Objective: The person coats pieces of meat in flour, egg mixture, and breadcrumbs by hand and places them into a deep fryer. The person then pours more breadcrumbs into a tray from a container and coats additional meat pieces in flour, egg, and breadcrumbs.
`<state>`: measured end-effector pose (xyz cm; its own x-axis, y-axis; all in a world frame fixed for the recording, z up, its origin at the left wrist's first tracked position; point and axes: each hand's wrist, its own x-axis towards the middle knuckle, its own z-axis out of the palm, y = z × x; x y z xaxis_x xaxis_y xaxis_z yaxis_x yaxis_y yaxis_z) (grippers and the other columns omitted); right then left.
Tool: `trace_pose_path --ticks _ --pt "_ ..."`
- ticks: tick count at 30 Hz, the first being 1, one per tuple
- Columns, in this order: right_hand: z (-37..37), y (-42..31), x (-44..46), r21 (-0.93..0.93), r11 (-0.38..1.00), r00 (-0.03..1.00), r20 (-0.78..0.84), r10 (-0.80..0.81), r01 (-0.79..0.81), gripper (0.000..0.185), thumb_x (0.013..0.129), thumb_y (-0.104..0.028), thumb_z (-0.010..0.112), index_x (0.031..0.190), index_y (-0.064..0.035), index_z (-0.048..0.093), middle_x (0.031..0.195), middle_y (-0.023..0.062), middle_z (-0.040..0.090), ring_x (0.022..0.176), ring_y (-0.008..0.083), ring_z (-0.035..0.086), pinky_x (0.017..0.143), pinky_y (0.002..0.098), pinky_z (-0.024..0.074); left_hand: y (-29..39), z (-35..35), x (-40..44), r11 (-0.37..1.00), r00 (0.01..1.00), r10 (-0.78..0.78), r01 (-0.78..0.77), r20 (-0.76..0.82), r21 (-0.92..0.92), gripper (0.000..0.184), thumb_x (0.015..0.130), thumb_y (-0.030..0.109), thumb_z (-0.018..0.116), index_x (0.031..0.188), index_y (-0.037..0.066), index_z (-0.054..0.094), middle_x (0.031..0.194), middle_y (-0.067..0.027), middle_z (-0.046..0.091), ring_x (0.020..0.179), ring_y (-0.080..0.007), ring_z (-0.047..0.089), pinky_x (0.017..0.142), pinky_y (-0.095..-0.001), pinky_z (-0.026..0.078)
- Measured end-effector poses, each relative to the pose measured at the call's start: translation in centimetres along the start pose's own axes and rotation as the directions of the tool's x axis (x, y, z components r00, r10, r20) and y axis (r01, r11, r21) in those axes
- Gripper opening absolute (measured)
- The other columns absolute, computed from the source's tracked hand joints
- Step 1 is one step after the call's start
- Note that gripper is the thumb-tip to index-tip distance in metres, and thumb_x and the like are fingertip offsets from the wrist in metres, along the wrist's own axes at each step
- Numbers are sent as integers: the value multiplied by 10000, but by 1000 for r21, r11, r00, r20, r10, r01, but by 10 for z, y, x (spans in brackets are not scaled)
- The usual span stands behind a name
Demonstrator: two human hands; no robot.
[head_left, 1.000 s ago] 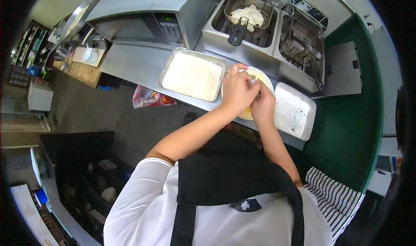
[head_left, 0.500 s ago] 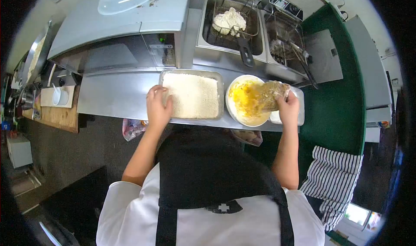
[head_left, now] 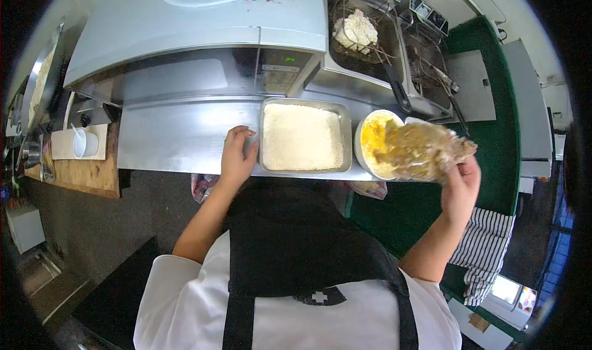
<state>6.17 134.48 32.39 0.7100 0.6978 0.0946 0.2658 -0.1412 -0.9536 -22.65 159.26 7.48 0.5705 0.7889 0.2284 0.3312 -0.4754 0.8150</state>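
My right hand (head_left: pixel 462 187) grips one end of a flat piece of meat (head_left: pixel 425 150), wet with yellow egg and blurred by motion. The meat stretches leftward over the right side of a white bowl (head_left: pixel 359 150) holding streaky beaten egg (head_left: pixel 374 135). Left of the bowl stands a metal tray (head_left: pixel 348 134) filled with pale breadcrumbs (head_left: pixel 302 137). My left hand (head_left: pixel 237 159) is just beside that tray's left edge, fingers and thumb apart, holding nothing; whether it touches the rim I cannot tell.
Behind the bowl are two deep fryers; a white-coated piece (head_left: pixel 356 31) lies in the left one's basket, whose black handle (head_left: pixel 398 91) points toward me. A microwave (head_left: pixel 185 73) stands behind the steel counter (head_left: pixel 179 137). At far left, a white cup (head_left: pixel 85 144) sits on a wooden table.
My right hand has moved right, drawing the meat partly away from the bowl. My left hand has come off the breadcrumb tray's edge to its left. The camera view has shifted.
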Motion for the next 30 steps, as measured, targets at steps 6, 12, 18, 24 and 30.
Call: trace_pose_path --ticks 6,12,18,24,30 --pt "115 40 -3 -78 984 960 220 173 -159 247 846 -2 572 1089 17 615 961 39 657 851 102 599 779 254 483 -7 -9 -9 998 1000 -27 26 -17 -58 252 817 26 614 1066 8 579 1154 -192 541 1097 -352 543 939 -387 438" --pt "170 155 37 -107 934 873 333 357 -341 325 838 -71 610 1146 33 602 956 90 670 854 152 627 770 288 496 -12 15 -13 963 986 -161 151 -28 -222 313 848 12 582 1153 -7 516 1154 -203 525 1083 -348 532 952 -396 423" --pt "161 201 34 -658 753 958 236 162 35 602 760 -266 717 1224 77 549 1166 290 595 1061 406 603 917 423 479 6 45 -3 989 990 -93 79 -110 -126 430 865 7 541 1269 -43 401 1234 -250 455 1174 -398 449 1029 -431 345" --pt "180 182 2 -769 639 940 237 246 26 895 613 -315 824 1308 90 431 1228 349 495 1127 466 519 953 442 468 13 55 -6 999 994 -1 -5 -105 -51 440 885 8 485 1307 -40 366 1269 -279 424 1198 -431 419 1048 -465 324" --pt "186 230 10 -667 743 965 146 216 -65 818 591 -280 855 1257 39 504 1185 261 572 1055 383 597 894 427 502 11 55 -9 999 988 51 -53 -146 -12 407 887 12 472 1287 -22 404 1285 -284 424 1194 -445 431 1046 -477 333"
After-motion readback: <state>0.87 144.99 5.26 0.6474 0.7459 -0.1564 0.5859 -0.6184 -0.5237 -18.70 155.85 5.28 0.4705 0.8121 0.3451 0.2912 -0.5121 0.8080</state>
